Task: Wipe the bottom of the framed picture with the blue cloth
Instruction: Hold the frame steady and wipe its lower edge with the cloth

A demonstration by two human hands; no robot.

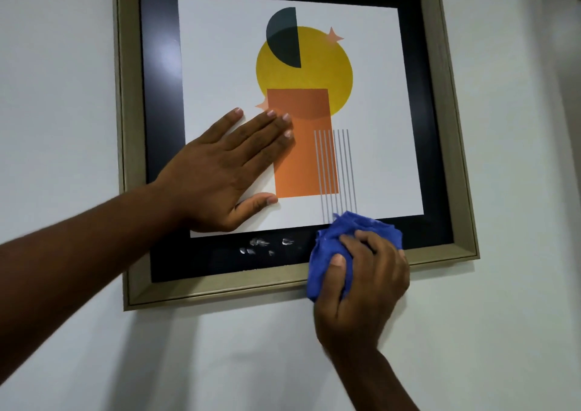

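Observation:
A framed picture (452,118) hangs on a white wall, with a beige wooden frame, a black mat and an abstract print of a yellow circle and an orange rectangle. My left hand (220,171) lies flat and open on the glass at the print's lower left. My right hand (364,281) grips a bunched blue cloth (327,253) and presses it against the black mat and bottom frame rail at the lower right. White smudges (264,247) sit on the black mat just left of the cloth.
The white wall (63,64) surrounds the frame on all sides. My hands and arms cast shadows on the wall below the frame.

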